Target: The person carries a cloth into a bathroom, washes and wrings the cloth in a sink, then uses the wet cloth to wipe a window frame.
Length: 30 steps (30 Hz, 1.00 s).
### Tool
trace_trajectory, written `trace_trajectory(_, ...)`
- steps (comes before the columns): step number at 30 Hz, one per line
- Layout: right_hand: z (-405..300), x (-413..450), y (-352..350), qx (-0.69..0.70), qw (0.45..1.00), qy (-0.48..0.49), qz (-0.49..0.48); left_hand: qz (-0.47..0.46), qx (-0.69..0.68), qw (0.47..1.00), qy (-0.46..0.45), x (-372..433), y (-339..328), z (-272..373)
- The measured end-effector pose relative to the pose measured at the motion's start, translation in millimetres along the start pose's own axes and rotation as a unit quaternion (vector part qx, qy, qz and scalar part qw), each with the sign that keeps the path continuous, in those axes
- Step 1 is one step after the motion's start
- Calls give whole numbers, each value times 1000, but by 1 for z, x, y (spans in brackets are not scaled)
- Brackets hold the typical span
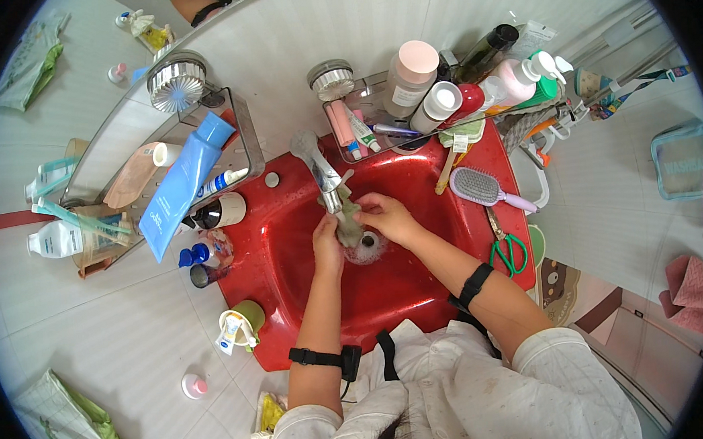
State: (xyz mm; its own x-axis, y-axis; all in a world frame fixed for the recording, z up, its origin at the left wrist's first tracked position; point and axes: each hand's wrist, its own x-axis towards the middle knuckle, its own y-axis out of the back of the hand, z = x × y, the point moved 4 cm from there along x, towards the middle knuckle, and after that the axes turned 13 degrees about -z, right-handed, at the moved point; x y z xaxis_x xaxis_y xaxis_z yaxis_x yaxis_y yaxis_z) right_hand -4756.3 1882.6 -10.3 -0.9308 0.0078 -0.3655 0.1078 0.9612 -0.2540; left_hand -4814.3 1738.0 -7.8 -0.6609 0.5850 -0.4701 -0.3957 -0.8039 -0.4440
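Note:
A wet, greenish-grey cloth (349, 227) hangs under the spout of a chrome faucet (318, 167), above the drain (368, 239) of a red sink (294, 265). My left hand (327, 239) pinches the cloth's left edge close to the spout. On the other side, my right hand (390, 217) grips its upper right part between thumb and fingers. Foamy water lies around the drain. Part of the cloth is hidden behind the spout.
Clear shelves (250, 135) with bottles and tubes flank the faucet. A purple hairbrush (475, 186) and green-handled scissors (509, 255) lie on the sink's right rim. A green cup (252, 316) with a tube stands on the left rim. A wooden-handled brush (445, 171) rests at the back right.

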Motion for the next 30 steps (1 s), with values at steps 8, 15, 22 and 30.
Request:
trace_trajectory(8, -10, -12, 5, -152, 984, 49, 80, -30, -130, 990, -37, -1, -17, 7)
trace_trajectory(15, -1, -10, 5, 156, 985, 74, 13, 32, 3, 997, -75, -12, -4, 16)
trace_trajectory(22, 3, -2, 7, 50, 988, 72, 123, -8, 182, 983, -24, -28, 12, 24)
trace_trajectory(30, 10, 7, 5, 44, 994, 38, 96, 16, 340, 940, -14, -36, 40, 14)
